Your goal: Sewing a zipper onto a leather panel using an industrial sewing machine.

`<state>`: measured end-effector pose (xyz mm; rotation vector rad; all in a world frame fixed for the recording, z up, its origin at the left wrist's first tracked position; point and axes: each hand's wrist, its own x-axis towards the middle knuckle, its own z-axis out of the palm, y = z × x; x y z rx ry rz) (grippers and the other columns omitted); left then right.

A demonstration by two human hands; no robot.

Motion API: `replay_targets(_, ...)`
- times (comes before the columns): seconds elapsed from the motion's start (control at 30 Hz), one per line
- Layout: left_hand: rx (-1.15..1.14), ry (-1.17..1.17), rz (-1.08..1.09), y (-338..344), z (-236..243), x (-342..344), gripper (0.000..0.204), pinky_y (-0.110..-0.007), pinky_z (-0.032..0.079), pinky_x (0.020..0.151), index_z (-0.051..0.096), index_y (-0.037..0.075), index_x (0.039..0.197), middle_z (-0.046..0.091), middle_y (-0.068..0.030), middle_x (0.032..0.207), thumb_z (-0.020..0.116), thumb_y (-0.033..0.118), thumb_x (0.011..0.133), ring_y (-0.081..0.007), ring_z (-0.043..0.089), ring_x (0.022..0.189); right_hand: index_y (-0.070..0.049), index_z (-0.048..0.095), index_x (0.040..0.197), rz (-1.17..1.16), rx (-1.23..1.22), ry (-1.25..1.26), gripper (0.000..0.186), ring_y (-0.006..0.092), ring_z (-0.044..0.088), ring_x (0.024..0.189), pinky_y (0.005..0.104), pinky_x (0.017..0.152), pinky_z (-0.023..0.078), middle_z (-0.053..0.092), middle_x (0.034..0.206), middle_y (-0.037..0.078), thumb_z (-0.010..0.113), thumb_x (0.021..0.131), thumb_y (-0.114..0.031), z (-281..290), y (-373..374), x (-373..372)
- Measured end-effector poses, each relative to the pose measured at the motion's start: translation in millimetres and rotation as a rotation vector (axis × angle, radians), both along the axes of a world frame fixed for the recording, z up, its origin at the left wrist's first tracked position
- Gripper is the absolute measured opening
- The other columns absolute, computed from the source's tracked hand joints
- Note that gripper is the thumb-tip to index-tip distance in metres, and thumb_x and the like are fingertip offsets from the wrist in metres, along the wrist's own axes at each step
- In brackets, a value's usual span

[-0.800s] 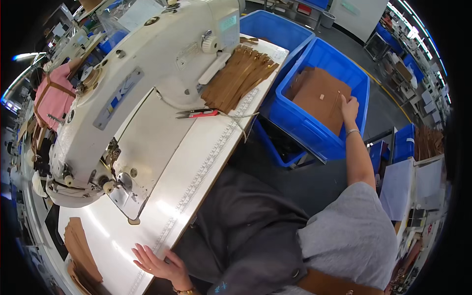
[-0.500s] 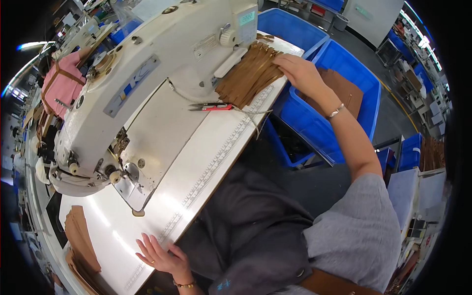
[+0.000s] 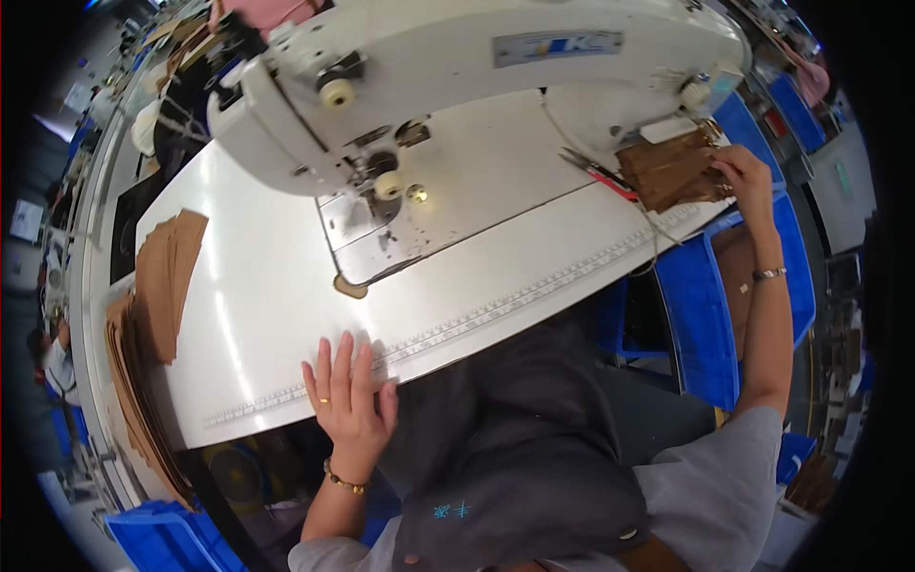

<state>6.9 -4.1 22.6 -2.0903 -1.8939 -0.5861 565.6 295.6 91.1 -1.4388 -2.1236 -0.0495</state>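
Observation:
My left hand (image 3: 349,405) rests on the front edge of the white sewing table (image 3: 257,334), fingers spread, with nothing in it. At the table's right end, my right hand (image 3: 749,183) has its fingers bent and closed on the edge of a brown piece in a stack of brown strips (image 3: 667,170); its fingertips are partly hidden. Red-handled thread snips (image 3: 602,177) lie just left of that stack, with a loose cord (image 3: 658,229) by them. Behind both hands stands a white sewing machine (image 3: 448,62), its needle area (image 3: 381,176) left of the middle.
Brown cut panels (image 3: 170,281) lie at the table's left end, beside a thicker stack (image 3: 133,381) below. A blue bin (image 3: 701,319) with brown pieces stands under my right arm. Another blue bin (image 3: 162,539) is at lower left. A printed ruler (image 3: 496,313) runs along the front edge.
My view has swung left, so the table appears turned. The left hand has come down onto the table edge. The right hand stays at the stack, its fingers now bent at the stack's edge.

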Motion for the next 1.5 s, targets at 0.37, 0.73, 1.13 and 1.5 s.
replay_targets(0.37, -0.160, -0.207, -0.022, 108, 48, -42, 0.050, -0.057, 0.036, 0.121, 0.058, 0.004, 0.145, 0.055, -0.0167, 0.155, 0.070, 0.020, 0.099, -0.0424, 0.046, 0.148, 0.000, 0.068, 0.118, 0.563, 0.369, -0.085, 0.035, 0.0372, 0.076, 0.105, 0.0415, 0.090, 0.062, 0.075, 0.120, 0.022, 0.067, 0.085, 0.011, 11, -79, -168)
replay_targets(0.73, -0.196, 0.189, -0.007, 123, 41, -43, 0.057, -0.056, 0.039, 0.118, 0.062, 0.004, 0.141, 0.063, -0.0108, 0.146, 0.070, 0.041, 0.099, -0.0332, 0.053, 0.143, 0.000, 0.073, 0.105, 1.045, 0.320, 0.093, 0.028, 0.0281, 0.075, 0.085, 0.0354, 0.074, 0.065, 0.074, 0.108, 0.016, 0.079, 0.079, -0.006, -23, -97, -320)
replay_targets(1.13, -0.189, -0.396, -0.053, 201, 33, -48, 0.017, -0.048, 0.049, 0.096, 0.077, 0.005, 0.096, 0.069, -0.0081, 0.121, 0.082, 0.017, 0.085, -0.0315, 0.062, 0.116, 0.000, 0.073, 0.106, 1.010, 0.251, 0.095, 0.028, 0.0282, 0.076, 0.085, 0.0350, 0.072, 0.065, 0.074, 0.107, 0.015, 0.076, 0.079, -0.005, -31, -94, -323)
replay_targets(1.5, -0.100, -0.121, 0.075, 154, 49, -58, 0.032, -0.051, 0.042, 0.111, 0.074, 0.012, 0.117, 0.067, -0.0068, 0.136, 0.082, 0.015, 0.086, -0.0317, 0.059, 0.129, 0.000, 0.073, 0.105, 1.031, 0.238, 0.125, 0.027, 0.0270, 0.075, 0.084, 0.0344, 0.072, 0.064, 0.074, 0.107, 0.015, 0.076, 0.078, -0.005, -32, -94, -324)
